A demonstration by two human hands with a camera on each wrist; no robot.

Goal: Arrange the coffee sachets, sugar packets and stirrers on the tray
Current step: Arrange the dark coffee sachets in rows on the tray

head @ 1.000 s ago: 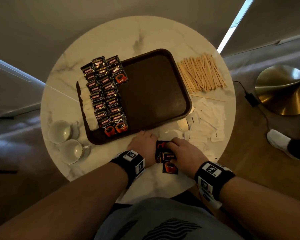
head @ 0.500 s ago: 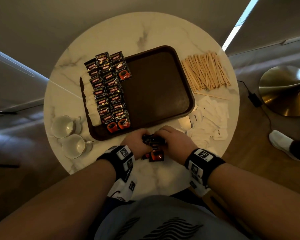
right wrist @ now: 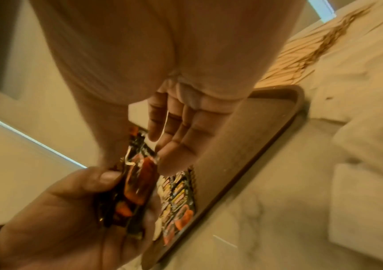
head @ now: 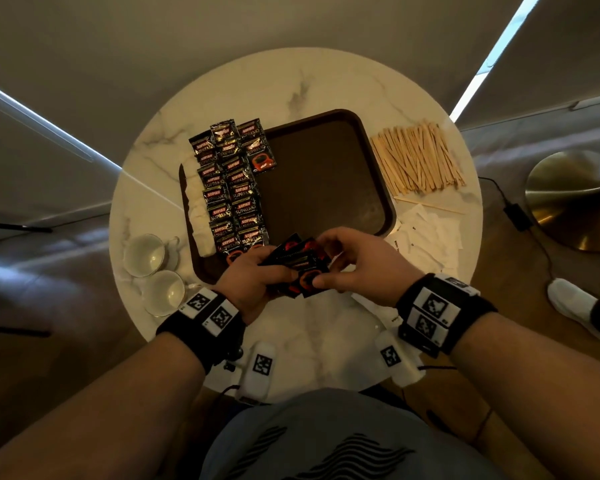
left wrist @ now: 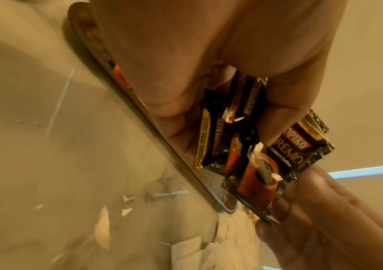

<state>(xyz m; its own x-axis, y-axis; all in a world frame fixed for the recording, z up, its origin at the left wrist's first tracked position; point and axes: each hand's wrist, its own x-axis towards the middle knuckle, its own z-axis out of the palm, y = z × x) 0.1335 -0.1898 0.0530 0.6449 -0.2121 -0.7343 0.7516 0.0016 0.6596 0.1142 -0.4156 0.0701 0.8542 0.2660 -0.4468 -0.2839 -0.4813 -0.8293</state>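
Note:
A small bundle of black-and-red coffee sachets hangs over the near edge of the brown tray. My left hand grips the bundle from the left. My right hand pinches its front sachet from the right; thumb and fingertips close on its lower corner. Several coffee sachets lie in overlapping columns on the tray's left part, beside a row of white sugar packets. Wooden stirrers and loose sugar packets lie on the table to the right of the tray.
The round marble table also carries two empty white cups at the left front. The tray's right part is bare. A brass lamp base, a cable and a foot in a white shoe are on the floor to the right.
Both hands have lifted the sachet bundle off the table's front and carried it up and forward to the tray's near edge.

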